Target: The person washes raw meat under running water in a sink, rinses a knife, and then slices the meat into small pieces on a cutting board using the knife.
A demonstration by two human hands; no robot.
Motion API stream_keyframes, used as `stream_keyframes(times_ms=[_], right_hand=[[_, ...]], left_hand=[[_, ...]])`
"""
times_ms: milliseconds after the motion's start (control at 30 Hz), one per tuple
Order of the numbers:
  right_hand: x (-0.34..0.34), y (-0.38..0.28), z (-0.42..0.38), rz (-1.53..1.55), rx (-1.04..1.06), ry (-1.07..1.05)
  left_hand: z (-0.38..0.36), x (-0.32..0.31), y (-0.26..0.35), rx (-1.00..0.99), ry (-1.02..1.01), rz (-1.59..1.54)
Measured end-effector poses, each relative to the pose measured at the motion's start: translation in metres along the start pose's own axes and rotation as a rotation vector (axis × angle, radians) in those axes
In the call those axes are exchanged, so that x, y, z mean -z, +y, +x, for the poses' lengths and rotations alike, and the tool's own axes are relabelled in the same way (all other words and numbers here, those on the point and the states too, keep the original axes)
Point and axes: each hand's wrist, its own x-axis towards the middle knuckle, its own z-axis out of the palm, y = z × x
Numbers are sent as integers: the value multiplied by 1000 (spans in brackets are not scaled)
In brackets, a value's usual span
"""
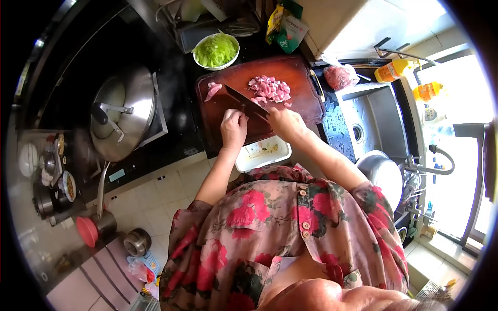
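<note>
My right hand (286, 124) grips the handle of a wide-bladed kitchen knife (246, 102), whose dark blade slants across the wooden cutting board (233, 78). Close to the blade's near side, my left hand (234, 127) is closed, fingers curled down at the board; whatever they pinch is hidden. Beyond the knife lies a pile of cut raw meat (270, 88), with a few bits close to the blade. A separate strip of meat (212, 91) rests toward the board's left side.
A bowl of sliced green vegetable (217, 51) stands behind the board. Left is a lidded wok (124, 111) on the stove. A white tray (264, 154) sits at the near edge. To the right are a sink (381, 111) and a bag of meat (340, 77).
</note>
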Motion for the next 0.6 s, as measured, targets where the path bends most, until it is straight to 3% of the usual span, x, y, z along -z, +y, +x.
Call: stream_keyframes(times_ms=[100,233,300,333,467,600], right_hand=[[12,-5,-24,-34,-13,-70],[12,-20,-43,-142,70,-124],[2,-24,-44,-199,53,-126],[-2,-27,-43,-255,82,-152],[5,-23,-38,-175,105,-14],[19,-16,-44,-160,32,-135]], left_hand=[[-12,3,6,32,168,-72],[-18,7,1,137,97,-62],[-15,2,-3,-60,146,-7],[-15,1,0,-54,142,-11],[-13,5,1,-19,133,-82],[-14,2,0,34,100,-31]])
